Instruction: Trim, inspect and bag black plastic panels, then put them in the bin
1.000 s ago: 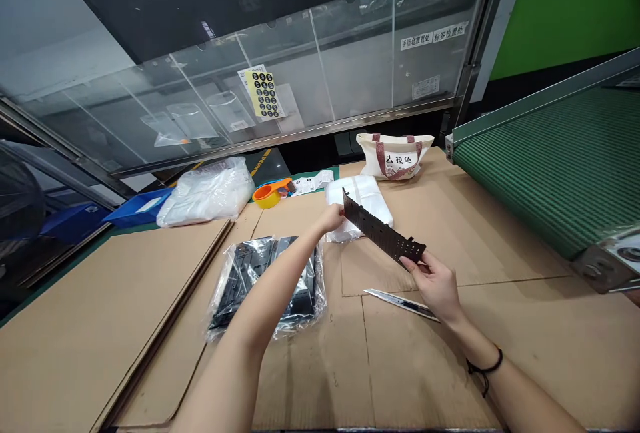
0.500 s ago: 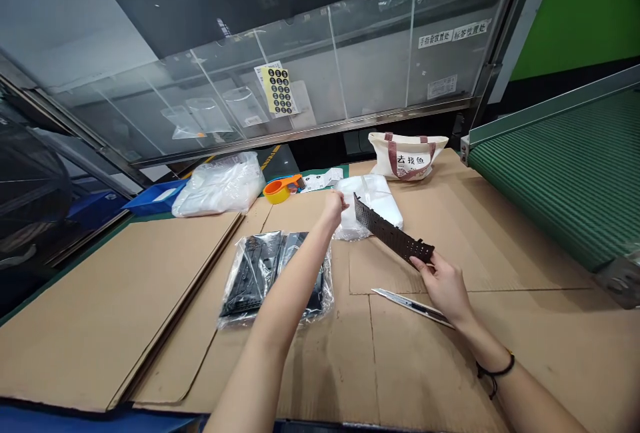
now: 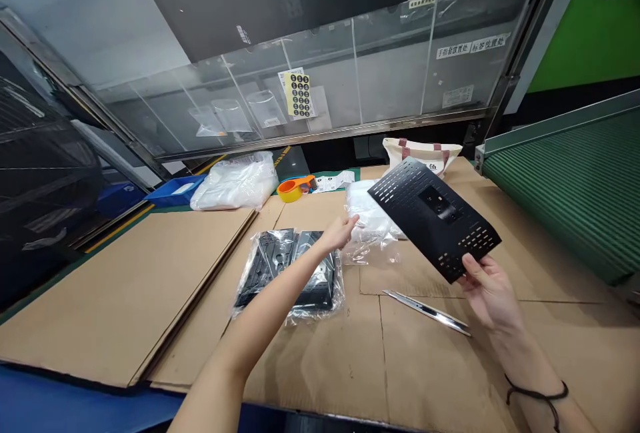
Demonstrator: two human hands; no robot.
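My right hand (image 3: 493,293) grips the lower right corner of a thin black perforated panel (image 3: 415,226), tilted with its broad face towards me. A dark rectangular recess with small holes is near the panel's middle. My left hand (image 3: 340,233) is closed in a pinch at the edge of a clear plastic bag (image 3: 373,252), which lies partly drawn off a stack of clear bags (image 3: 363,201). Under my left forearm, black plastic parts (image 3: 267,266) lie wrapped in clear film. A silver utility knife (image 3: 427,312) rests on the cardboard below the panel.
Flat cardboard sheets (image 3: 125,286) cover the left of the bench. Towards the back are a bundle of white plastic (image 3: 235,181), an orange tape dispenser (image 3: 296,188), and a cloth bag (image 3: 421,148) partly behind the panel. A green ribbed conveyor (image 3: 575,180) borders the right.
My right hand has turned the panel from nearly edge-on to broad face towards me. My left hand has come nearer, drawing a clear bag off the stack.
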